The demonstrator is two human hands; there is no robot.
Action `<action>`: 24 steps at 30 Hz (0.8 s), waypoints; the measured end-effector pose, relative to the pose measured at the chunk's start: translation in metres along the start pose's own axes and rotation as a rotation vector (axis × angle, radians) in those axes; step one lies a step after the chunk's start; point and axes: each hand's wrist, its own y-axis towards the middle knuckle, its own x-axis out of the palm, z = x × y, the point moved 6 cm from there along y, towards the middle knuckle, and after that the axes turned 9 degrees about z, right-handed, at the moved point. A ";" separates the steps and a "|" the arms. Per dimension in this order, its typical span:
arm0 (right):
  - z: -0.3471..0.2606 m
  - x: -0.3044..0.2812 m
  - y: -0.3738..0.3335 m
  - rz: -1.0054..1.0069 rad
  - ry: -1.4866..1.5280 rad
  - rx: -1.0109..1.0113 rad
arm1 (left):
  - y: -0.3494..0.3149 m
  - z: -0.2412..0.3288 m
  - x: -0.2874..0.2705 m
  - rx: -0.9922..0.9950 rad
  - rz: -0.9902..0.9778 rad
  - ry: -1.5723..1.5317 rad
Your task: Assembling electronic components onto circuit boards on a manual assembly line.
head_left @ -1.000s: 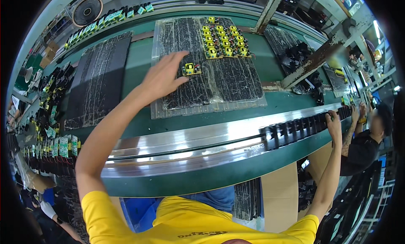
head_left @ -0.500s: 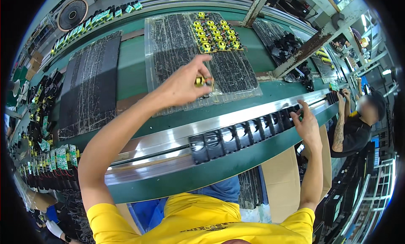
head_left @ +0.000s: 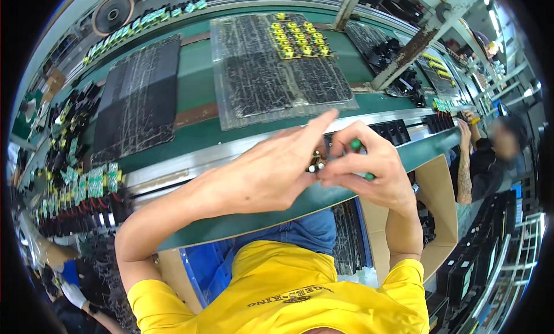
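Note:
In front of my body, above the metal rail, my left hand (head_left: 277,169) is closed on a small circuit board (head_left: 315,162). Only a few of its parts show, among them white-topped cylinders; the fingers cover the rest. My right hand (head_left: 375,169) meets it there, closed around a hand tool with two green handle ends (head_left: 356,144), which looks like small pliers or cutters. The tool's jaws are hidden near the board. Behind the right hand, a row of black plastic cases (head_left: 389,132) sits along the rail, partly covered by both hands.
Across the green bench, a dark scratched mat (head_left: 259,74) carries rows of yellow-topped circuit boards (head_left: 297,39). Another dark mat (head_left: 138,97) lies at left, beside green boards with wires (head_left: 95,184). A rusty post (head_left: 410,54), cardboard box (head_left: 438,201) and co-worker (head_left: 490,161) are at right.
My left hand has come back from near the mat, bringing the board toward me. My right hand has moved left from the end of the black case row, and the two hands now meet.

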 end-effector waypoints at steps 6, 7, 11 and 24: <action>-0.026 0.022 -0.043 0.249 0.470 0.067 | -0.057 0.010 0.025 -0.039 -0.049 -0.169; -0.022 0.030 -0.053 0.355 0.627 0.132 | -0.061 0.020 0.032 0.047 -0.001 -0.220; -0.017 0.052 -0.079 0.583 1.126 0.429 | -0.057 0.039 0.034 0.490 0.299 0.232; -0.008 0.039 -0.082 0.864 0.432 0.173 | -0.053 0.021 0.036 -0.493 0.299 -0.474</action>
